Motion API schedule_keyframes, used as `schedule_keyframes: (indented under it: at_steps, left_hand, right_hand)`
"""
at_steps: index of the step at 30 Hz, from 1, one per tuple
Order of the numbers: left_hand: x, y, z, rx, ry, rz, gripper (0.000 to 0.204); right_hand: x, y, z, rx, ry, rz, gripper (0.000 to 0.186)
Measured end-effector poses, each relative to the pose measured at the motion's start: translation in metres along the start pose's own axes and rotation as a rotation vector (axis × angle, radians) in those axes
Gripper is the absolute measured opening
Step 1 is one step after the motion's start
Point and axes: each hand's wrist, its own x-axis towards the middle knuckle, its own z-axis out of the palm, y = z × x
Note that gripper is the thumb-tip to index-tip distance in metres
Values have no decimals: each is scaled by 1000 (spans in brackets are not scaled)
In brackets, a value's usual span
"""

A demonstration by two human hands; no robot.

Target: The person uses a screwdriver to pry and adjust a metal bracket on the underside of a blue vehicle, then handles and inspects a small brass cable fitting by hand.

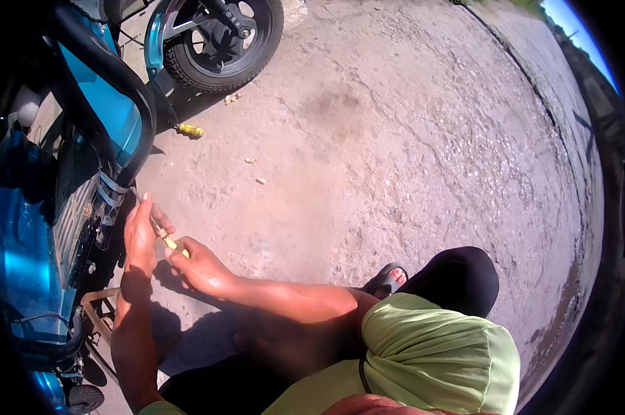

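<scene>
The right hand (pixel 199 268) wraps the yellow handle (pixel 171 243) of a screwdriver (pixel 164 236) beside the edge of the blue scooter (pixel 108 104). The left hand (pixel 140 235) lies along its shaft (pixel 155 222); whether it pinches cannot be told. The tool is probably light and stiff, best held by its thick handle.

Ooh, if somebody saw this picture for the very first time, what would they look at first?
Probably the shiny blue vehicle filling the left side, with its chunky black wheel at the top. Next might come the right hand holding a yellow-handled tool, with the left hand by its shaft, close to the vehicle. The lime-green shirt at the bottom stands out brightly too.
</scene>
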Motion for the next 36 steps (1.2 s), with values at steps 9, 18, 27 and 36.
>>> schedule_keyframes:
  at_steps: [9, 18, 27, 36]
  left_hand:
    - [-9, 1, 0, -97, -30, -42, 43]
    - [-6, 25, -4, -74, -87, -30, 38]
    - [-6, 6, -12, -90, -41, -21, 38]
    - [-6, 3, -8, -90, -4, -15, 38]
  right_hand:
    - [9, 11, -4, 973, -432, 457, 44]
    - [-5, -23, 15, 779, -116, 387, 36]
    - [-4, -5, 6, 892, -429, 433, 44]
    - [-6, -10, 14, 427, -5, 246, 38]
